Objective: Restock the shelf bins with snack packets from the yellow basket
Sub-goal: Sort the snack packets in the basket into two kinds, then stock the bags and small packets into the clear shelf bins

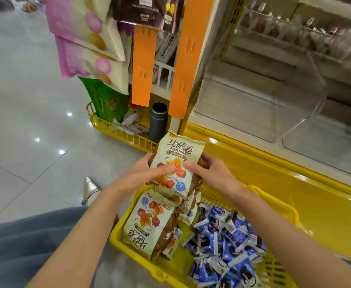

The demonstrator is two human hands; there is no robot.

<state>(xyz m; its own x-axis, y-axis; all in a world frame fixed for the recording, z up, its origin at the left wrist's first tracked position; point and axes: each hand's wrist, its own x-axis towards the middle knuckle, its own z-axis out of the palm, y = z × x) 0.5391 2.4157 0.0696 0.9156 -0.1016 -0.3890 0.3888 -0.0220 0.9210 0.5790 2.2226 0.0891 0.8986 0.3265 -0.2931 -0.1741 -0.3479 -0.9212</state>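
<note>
Both hands hold a stack of cream and brown snack packets (177, 159) with orange pictures, lifted just above the yellow basket (274, 206). My left hand (149, 173) grips the stack's left side, thumb across the front. My right hand (210, 171) grips its right side. More of the same packets (149, 223) lie in the basket's left half. Several small blue and white packets (226, 242) fill its right half. Clear shelf bins (253, 104) stand up and to the right, the nearest ones looking bare.
A yellow shelf base (295, 183) runs under the bins. Orange hanging strips (143, 65) and hung snack bags (87, 38) are at upper left. A low yellow wire tray (116, 132) holds a dark flask (158, 121). Grey tiled floor lies to the left.
</note>
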